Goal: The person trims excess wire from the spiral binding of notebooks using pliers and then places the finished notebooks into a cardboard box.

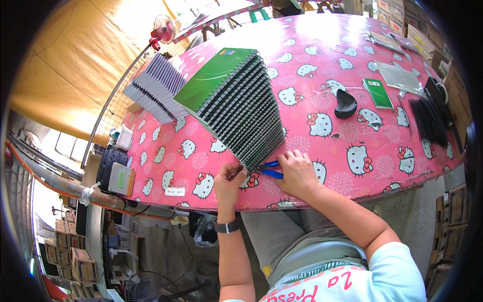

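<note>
A tall stack of spiral-bound notebooks [241, 108] with black coils and a green top cover leans away from me on the pink table. At its near bottom corner, my left hand [229, 185] is closed, with what looks like dark coil bits [235, 173] between thumb and fingers. My right hand [298, 173] grips the blue handles of a pair of cutting pliers [272, 170]. The pliers' dark jaws point left at the same corner, close to my left fingertips. Whether the jaws touch a coil is too small to tell.
The pink tablecloth [322, 151] has a cat pattern. Another notebook stack [157, 88] stands at the left. Rightward lie a black curved object [345, 103], a green notebook [377, 93] and a bundle of black coils [428, 121]. A red fan [164, 30] stands beyond the far-left edge.
</note>
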Available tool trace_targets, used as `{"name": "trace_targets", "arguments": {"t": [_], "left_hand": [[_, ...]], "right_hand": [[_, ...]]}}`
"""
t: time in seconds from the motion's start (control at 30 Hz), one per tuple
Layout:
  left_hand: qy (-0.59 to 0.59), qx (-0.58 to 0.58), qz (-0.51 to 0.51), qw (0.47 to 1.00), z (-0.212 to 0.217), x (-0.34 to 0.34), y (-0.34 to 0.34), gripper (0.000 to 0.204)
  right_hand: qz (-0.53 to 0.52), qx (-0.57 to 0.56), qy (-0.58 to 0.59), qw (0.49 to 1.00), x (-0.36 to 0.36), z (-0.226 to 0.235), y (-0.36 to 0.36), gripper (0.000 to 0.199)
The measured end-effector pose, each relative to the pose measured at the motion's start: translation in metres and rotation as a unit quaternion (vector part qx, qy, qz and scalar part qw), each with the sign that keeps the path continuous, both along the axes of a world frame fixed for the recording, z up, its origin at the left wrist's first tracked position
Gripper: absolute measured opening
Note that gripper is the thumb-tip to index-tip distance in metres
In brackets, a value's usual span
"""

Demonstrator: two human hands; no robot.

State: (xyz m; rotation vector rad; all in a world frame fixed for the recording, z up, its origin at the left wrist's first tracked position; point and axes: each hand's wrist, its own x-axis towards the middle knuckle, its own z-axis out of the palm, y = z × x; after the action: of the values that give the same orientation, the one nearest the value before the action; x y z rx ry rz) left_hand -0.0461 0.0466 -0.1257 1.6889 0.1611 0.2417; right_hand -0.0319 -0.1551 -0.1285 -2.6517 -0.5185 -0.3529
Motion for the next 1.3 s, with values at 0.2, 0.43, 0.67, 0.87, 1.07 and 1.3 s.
{"name": "trace_targets", "arguments": {"t": [0.2, 0.43, 0.67, 0.87, 1.07, 1.3], "left_hand": [[-0.009, 0.068, -0.018, 0.997, -0.001, 0.001, 0.002, 0.027], [0.001, -0.036, -0.003, 0.999, 0.000, 0.003, 0.006, 0.029], [0.038, -0.139, -0.019, 0.989, -0.010, 0.002, 0.006, 0.031], [0.009, -0.102, -0.038, 0.994, -0.015, 0.003, 0.004, 0.029], [0.028, -0.100, -0.019, 0.994, -0.014, 0.000, 0.000, 0.023], [0.021, -0.094, -0.007, 0.995, -0.020, 0.001, 0.000, 0.021]], "right_hand": [[0.004, 0.002, -0.006, 1.000, -0.002, 0.002, 0.007, 0.042], [0.012, 0.041, 0.136, 0.990, 0.001, 0.007, 0.004, 0.036], [0.005, -0.019, 0.013, 1.000, 0.000, -0.001, 0.005, 0.043], [0.001, -0.002, 0.026, 1.000, -0.005, 0.001, 0.006, 0.046], [-0.007, -0.013, 0.016, 1.000, -0.004, 0.000, 0.008, 0.044], [0.007, -0.025, 0.156, 0.987, 0.004, 0.013, 0.008, 0.035]]}}
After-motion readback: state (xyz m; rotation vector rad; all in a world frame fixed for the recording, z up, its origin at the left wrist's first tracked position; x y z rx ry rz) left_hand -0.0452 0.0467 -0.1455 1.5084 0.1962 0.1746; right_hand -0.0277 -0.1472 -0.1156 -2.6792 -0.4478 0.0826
